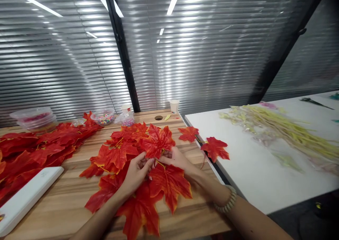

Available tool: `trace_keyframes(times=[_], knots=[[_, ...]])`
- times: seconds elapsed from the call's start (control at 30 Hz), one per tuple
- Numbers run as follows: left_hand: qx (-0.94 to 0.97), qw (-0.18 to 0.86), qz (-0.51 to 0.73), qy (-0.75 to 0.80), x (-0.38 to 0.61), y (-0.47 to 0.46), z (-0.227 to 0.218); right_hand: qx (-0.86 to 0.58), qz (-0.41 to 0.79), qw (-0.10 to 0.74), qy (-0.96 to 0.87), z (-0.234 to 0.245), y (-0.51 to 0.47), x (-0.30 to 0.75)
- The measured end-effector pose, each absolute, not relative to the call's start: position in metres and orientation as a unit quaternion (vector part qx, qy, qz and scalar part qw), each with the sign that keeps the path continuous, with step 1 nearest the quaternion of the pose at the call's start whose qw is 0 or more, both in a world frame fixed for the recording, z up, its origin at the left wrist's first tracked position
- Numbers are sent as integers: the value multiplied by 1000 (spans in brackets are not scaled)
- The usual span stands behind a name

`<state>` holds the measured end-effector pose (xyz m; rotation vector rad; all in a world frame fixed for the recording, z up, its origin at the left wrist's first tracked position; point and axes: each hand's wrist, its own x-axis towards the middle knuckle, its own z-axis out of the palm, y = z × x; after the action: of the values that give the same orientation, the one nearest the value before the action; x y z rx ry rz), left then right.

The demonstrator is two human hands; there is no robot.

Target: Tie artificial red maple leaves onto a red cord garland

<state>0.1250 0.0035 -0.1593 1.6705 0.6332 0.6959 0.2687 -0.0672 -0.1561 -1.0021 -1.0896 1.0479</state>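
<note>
A red artificial maple leaf with yellow edges stands up above my two hands, its stem between them. My left hand pinches at the base of the stem, thumb and fingers together. Close against it, my right hand is closed around the same stem area, its fingertips partly hidden behind the leaf. A second red maple leaf hangs just below my right hand on a yellow stem. Under and left of my hands lies a pile of red maple leaves. What links the stems is too small to make out.
More red leaves cover the table's left side, beside a long white box-like object. Clear tubs, a bowl of beads and paper cups stand behind. Yellow stems lie on the white table at right.
</note>
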Motion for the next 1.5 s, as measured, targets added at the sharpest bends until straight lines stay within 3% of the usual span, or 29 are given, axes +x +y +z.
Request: trace_keyframes(times=[0.87,1.5], knots=[[665,678,248,191,125,-5,-149,-389,538,587,-463,-156,-67,266],[646,664,281,249,128,-2,-153,-398,479,592,-512,-155,-64,270]])
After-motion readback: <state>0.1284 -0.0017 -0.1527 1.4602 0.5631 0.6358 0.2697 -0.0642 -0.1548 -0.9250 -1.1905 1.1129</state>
